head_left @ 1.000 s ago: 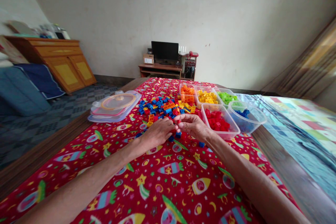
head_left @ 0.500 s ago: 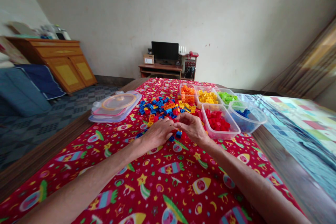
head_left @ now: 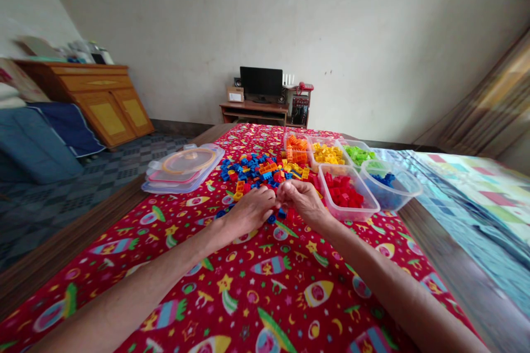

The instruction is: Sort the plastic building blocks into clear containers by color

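My left hand (head_left: 253,209) and my right hand (head_left: 304,202) meet at the near edge of a loose pile of toy building bricks (head_left: 250,168), mostly blue, with red, yellow and orange ones mixed in. Both hands have their fingers bent and closed, fingertips touching or almost touching. Whatever lies between the fingertips is hidden. A blue brick (head_left: 282,213) and a blue wheel-like piece (head_left: 271,219) rest on the cloth just below the hands. Right of my right hand stands a clear box (head_left: 351,213) of red bricks (head_left: 342,190).
Behind the red box are clear containers of orange bricks (head_left: 297,146), yellow bricks (head_left: 328,153) and green bricks (head_left: 359,155). A round tub (head_left: 401,193) with blue bricks stands at the right. Stacked lids (head_left: 182,168) lie left, on the red patterned tablecloth (head_left: 248,292).
My right hand's fingers have curled in more tightly against the left fingertips. The left hand has hardly moved, and the view has shifted slightly.
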The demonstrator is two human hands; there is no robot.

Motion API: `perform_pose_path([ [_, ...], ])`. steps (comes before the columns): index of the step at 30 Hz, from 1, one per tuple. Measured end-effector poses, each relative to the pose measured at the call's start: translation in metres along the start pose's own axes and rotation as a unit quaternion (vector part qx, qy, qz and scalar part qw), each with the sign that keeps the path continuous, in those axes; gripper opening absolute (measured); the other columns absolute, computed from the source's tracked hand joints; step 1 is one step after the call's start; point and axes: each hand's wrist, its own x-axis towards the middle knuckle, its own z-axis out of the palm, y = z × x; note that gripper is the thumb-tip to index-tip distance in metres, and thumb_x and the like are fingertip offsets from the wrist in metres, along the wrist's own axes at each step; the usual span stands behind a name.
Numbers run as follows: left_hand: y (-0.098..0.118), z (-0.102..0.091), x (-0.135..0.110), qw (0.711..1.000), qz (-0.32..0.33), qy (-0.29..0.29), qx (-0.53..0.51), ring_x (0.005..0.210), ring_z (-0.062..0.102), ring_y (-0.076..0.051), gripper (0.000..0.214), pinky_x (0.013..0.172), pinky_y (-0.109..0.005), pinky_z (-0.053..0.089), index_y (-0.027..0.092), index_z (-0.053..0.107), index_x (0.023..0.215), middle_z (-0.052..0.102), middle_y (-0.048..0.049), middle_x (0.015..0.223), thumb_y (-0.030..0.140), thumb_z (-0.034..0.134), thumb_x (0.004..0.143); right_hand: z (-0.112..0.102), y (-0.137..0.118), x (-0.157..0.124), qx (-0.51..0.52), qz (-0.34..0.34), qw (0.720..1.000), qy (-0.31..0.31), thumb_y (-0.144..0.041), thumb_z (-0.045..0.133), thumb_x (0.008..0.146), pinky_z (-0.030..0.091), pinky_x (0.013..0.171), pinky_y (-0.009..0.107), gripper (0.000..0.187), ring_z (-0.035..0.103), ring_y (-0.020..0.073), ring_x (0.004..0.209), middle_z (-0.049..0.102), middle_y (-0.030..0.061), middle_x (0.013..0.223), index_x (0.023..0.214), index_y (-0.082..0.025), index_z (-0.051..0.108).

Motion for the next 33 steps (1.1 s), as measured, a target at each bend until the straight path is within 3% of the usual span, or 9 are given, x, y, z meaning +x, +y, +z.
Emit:
perform_pose_path([
  [5,0.004,-0.004,0.003,1.0,-0.01,-0.008,0.014,0.091,0.048,-0.021,0.008,0.08,-0.035,0.04,0.018,0.053,0.095,0.057,-0.005,0.097,0.018,0.046,0.091,0.001,-0.007,0.001,0.137,0.08,0.987,-0.038,-0.066,0.067,0.07,0.04,0.048,0.021,0.051,0.053,0.0092,0.052,0.055,-0.001,0.06,0.066,-0.016,0.058],
  [13,0.006,-0.004,0.003,1.0,-0.002,-0.011,0.004,0.089,0.049,-0.021,0.008,0.082,-0.036,0.041,0.018,0.055,0.091,0.058,-0.0052,0.096,0.015,0.047,0.09,-0.001,-0.008,0.0,0.159,0.084,0.983,-0.046,-0.065,0.059,0.077,0.042,0.05,0.021,0.049,0.051,0.0084,0.051,0.054,-0.0021,0.061,0.068,-0.017,0.054],
  [15,0.004,-0.002,0.002,1.0,0.003,-0.001,0.0,0.088,0.049,-0.02,0.008,0.082,-0.035,0.041,0.018,0.056,0.092,0.058,-0.005,0.095,0.017,0.048,0.091,-0.003,-0.01,0.0,0.117,0.082,0.989,-0.039,-0.064,0.058,0.078,0.042,0.051,0.022,0.048,0.053,0.0088,0.051,0.055,-0.0018,0.061,0.068,-0.018,0.054],
  [18,0.003,-0.001,-0.002,1.0,0.014,0.022,-0.009,0.091,0.05,-0.02,0.014,0.085,-0.034,0.041,0.018,0.058,0.098,0.058,-0.005,0.097,0.017,0.045,0.093,-0.012,-0.013,0.004,-0.036,0.083,0.996,-0.026,-0.048,0.06,0.08,0.039,0.048,0.02,0.033,0.052,0.0085,0.05,0.058,-0.0013,0.059,0.067,-0.017,0.056],
  [21,0.002,-0.003,-0.004,0.999,0.023,0.037,-0.014,0.097,0.052,-0.02,0.019,0.088,-0.034,0.041,0.019,0.06,0.105,0.059,-0.0055,0.101,0.018,0.044,0.094,-0.03,-0.012,0.01,-0.17,0.111,0.979,0.018,-0.027,0.056,0.074,0.03,0.041,0.019,0.014,0.044,0.0072,0.042,0.055,-0.0034,0.051,0.064,-0.018,0.057],
  [23,0.001,-0.006,-0.003,0.999,0.024,0.025,-0.015,0.096,0.054,-0.02,0.018,0.085,-0.032,0.043,0.018,0.061,0.104,0.061,-0.0054,0.098,0.02,0.046,0.094,-0.043,-0.01,0.014,-0.246,0.126,0.96,0.046,-0.022,0.051,0.072,0.027,0.04,0.02,0.013,0.037,0.0067,0.038,0.049,-0.0053,0.044,0.061,-0.018,0.057],
  [25,-0.002,-0.009,-0.001,0.999,0.018,0.022,-0.031,0.095,0.057,-0.019,0.017,0.083,-0.031,0.046,0.018,0.062,0.103,0.063,-0.0054,0.096,0.021,0.048,0.094,-0.05,-0.01,0.013,-0.361,0.106,0.926,0.036,-0.022,0.051,0.073,0.028,0.043,0.021,0.018,0.037,0.0071,0.04,0.046,-0.0051,0.043,0.058,-0.017,0.058],
  [30,-0.012,-0.012,0.003,0.992,-0.016,0.084,-0.088,0.096,0.063,-0.018,0.022,0.085,-0.029,0.05,0.019,0.063,0.108,0.065,-0.0069,0.105,0.019,0.05,0.091,-0.037,-0.012,-0.005,-0.594,0.077,0.792,-0.119,-0.034,0.069,0.075,0.037,0.058,0.026,0.018,0.058,0.0168,0.067,0.065,0.0057,0.073,0.076,-0.017,0.065],
  [33,-0.013,-0.014,0.005,0.986,-0.046,0.109,-0.117,0.091,0.065,-0.018,0.022,0.083,-0.031,0.052,0.018,0.065,0.104,0.066,-0.0075,0.102,0.018,0.05,0.088,-0.026,-0.008,-0.014,-0.638,0.077,0.749,-0.159,-0.03,0.069,0.078,0.039,0.061,0.026,0.017,0.06,0.0191,0.073,0.067,0.0093,0.084,0.086,-0.017,0.063],
])
